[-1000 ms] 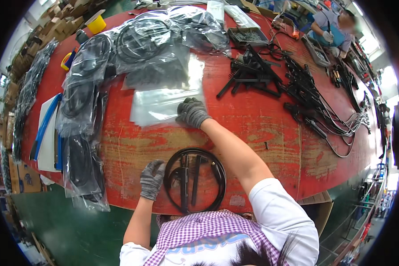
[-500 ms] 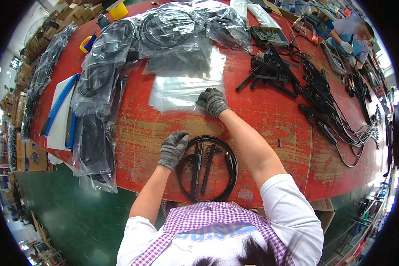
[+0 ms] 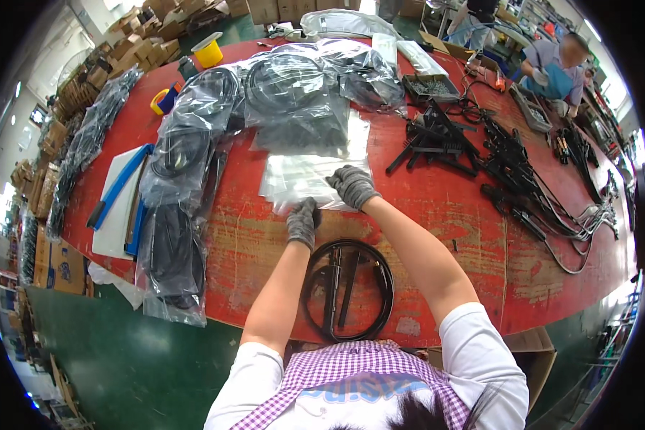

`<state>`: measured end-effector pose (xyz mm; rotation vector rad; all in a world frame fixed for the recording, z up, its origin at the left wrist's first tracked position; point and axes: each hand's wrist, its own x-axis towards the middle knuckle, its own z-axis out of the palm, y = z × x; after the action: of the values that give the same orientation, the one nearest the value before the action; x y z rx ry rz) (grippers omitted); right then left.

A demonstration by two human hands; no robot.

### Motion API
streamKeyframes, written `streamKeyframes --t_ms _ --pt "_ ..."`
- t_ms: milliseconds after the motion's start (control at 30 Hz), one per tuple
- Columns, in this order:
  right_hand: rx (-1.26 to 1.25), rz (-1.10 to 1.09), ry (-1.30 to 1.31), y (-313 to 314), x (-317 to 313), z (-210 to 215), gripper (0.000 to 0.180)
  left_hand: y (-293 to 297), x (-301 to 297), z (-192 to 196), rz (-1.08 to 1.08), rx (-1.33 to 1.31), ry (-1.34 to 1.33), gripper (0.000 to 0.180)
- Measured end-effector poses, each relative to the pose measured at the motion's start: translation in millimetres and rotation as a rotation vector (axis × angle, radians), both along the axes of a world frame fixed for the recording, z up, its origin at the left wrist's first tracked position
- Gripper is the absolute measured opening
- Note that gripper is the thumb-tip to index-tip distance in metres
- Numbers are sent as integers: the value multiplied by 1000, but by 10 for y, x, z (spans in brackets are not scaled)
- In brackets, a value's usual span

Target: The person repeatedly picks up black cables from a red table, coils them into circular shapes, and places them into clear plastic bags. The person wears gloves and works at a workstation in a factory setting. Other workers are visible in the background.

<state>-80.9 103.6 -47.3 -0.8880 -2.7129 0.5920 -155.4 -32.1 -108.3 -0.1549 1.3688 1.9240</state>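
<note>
Both of my hands wear grey knit gloves. A stack of flat clear plastic bags lies on the red table in front of me. My left hand is closed at the near edge of the top bag, thumb and fingers together. On the bag's right side, my right hand has its fingers curled in a pinch on the plastic. Nearer my apron rests a coiled black cable, with a black rod-shaped part and a thin black bar inside its loop.
Bagged cable coils line the back and left. A blue-and-white paper cutter stands at left, beside yellow tape. To the right lie black brackets, a screw tray and a cable heap. A co-worker sits far right.
My left hand has moved forward from beside the coiled cable to the near edge of the bags. The right hand stays at the bags, its fingers now curled on the plastic. The view has shifted slightly.
</note>
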Motion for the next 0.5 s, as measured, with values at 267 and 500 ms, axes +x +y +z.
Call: streamKeyframes --t_ms 267,500 --pt "61 -54 -11 -94 28 131 38 -615 190 465 277 -606 1755 17" --pt "332 70 -42 46 109 -203 23 -80 75 420 -146 -499 2127 26"
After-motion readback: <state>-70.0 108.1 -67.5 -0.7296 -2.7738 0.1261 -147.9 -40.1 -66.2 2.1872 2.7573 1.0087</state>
